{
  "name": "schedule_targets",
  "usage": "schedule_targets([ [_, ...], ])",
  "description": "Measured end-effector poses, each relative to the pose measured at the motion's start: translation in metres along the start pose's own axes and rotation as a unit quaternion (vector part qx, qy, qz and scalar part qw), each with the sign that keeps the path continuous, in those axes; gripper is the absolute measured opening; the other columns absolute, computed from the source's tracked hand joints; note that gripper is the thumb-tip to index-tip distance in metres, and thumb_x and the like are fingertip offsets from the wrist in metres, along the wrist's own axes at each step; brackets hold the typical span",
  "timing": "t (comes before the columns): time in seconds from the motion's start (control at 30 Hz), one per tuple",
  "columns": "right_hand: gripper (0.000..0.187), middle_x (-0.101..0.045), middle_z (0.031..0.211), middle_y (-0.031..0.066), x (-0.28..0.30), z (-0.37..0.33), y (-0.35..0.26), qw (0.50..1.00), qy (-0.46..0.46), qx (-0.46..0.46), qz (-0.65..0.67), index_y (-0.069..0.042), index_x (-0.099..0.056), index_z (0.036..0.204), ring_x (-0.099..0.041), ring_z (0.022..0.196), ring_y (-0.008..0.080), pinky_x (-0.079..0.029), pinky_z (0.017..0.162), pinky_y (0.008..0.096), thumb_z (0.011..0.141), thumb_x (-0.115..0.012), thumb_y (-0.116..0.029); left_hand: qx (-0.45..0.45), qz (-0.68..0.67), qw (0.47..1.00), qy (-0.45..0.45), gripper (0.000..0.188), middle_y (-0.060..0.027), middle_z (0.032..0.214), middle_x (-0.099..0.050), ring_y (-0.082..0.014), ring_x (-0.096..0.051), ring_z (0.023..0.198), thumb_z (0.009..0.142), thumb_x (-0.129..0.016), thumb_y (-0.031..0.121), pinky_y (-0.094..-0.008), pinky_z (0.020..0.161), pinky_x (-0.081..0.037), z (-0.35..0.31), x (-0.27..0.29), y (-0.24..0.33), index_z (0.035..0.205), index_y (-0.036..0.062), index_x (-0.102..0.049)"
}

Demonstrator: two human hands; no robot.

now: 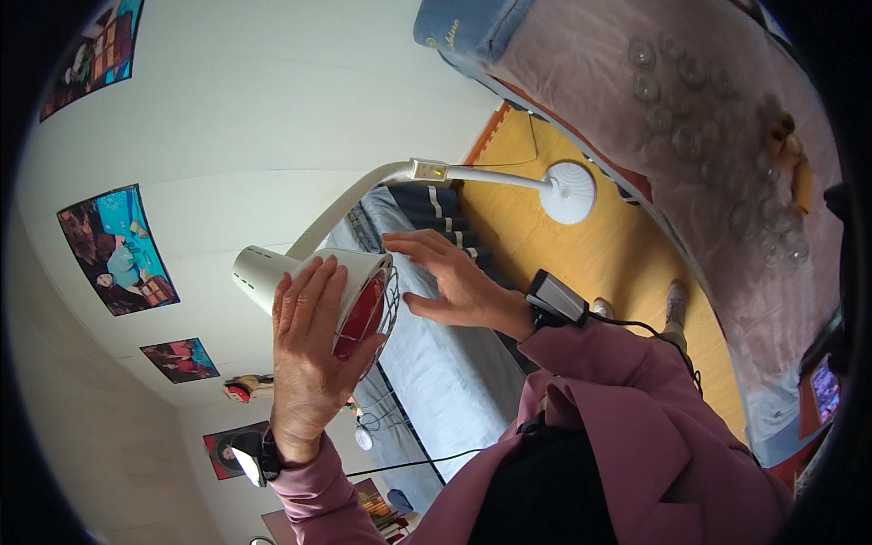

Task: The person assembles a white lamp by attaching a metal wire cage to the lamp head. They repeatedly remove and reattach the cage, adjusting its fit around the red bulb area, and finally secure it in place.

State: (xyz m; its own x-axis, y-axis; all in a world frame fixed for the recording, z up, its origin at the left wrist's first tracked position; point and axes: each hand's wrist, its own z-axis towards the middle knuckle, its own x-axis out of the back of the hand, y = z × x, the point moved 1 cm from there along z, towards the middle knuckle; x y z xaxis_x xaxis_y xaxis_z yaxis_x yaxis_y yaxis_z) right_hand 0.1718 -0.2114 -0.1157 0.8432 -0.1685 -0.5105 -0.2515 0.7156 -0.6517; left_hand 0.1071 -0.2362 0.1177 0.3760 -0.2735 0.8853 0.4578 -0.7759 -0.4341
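Observation:
A white heat lamp [259,275] with a red front and a wire guard is on my left side. My left hand [309,354] lies over its white head, the fingers long and close together along the shade and the thumb at the guard's edge. Close to the opposite rim of the lamp head is my right hand [459,286], its fingers apart and nothing in it. I cannot tell whether its fingertips touch the rim. From the lamp head a curved white arm runs through a small control box [429,170] to a round white base [569,193].
A bed with a pinkish cover [581,54] at right holds several clear glass cups [688,141] and a brown-orange object [788,150]. A blue pillow [472,27] lies at its end. Behind my hands stands another bed with a light blue cover [454,386]. Pictures [121,250] hang on the wall.

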Motion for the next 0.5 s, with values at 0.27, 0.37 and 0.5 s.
schedule_targets([
  [0.27,0.032,-0.075,0.105,0.0143,-0.029,0.004,0.034,0.987,-0.009,-0.107,0.121,-0.002,-0.069,0.122,-0.073,0.085,0.0166,-0.061,0.071,0.0282,0.090,-0.073,-0.003,0.035,-0.001,0.999,0.010,0.079,-0.0184,0.145,-0.054,-0.0365,-0.045,0.141,0.068,-0.085,0.015,-0.0544,0.120,-0.029,-0.015,0.002,-0.018,0.140,0.0010,-0.055],
  [0.37,0.031,-0.075,0.101,0.0177,-0.039,0.001,0.031,0.996,0.049,-0.061,0.037,-0.001,-0.070,0.120,-0.074,0.082,0.0199,-0.060,0.066,0.0293,0.089,-0.074,-0.003,0.055,-0.002,0.998,0.020,0.078,-0.0181,0.147,-0.053,-0.0371,-0.044,0.142,0.070,-0.082,0.010,-0.0558,0.120,-0.029,-0.027,0.001,-0.025,0.142,0.0028,-0.053],
  [0.5,0.025,-0.073,0.094,0.0164,-0.050,0.001,0.027,0.991,0.093,-0.069,0.064,0.002,-0.069,0.110,-0.074,0.076,0.0278,-0.056,0.061,0.0337,0.088,-0.076,-0.009,0.048,-0.004,0.998,0.041,0.077,-0.0181,0.147,-0.052,-0.0380,-0.044,0.142,0.071,-0.077,0.006,-0.0575,0.119,-0.029,-0.037,-0.006,-0.038,0.144,0.0043,-0.052],
])
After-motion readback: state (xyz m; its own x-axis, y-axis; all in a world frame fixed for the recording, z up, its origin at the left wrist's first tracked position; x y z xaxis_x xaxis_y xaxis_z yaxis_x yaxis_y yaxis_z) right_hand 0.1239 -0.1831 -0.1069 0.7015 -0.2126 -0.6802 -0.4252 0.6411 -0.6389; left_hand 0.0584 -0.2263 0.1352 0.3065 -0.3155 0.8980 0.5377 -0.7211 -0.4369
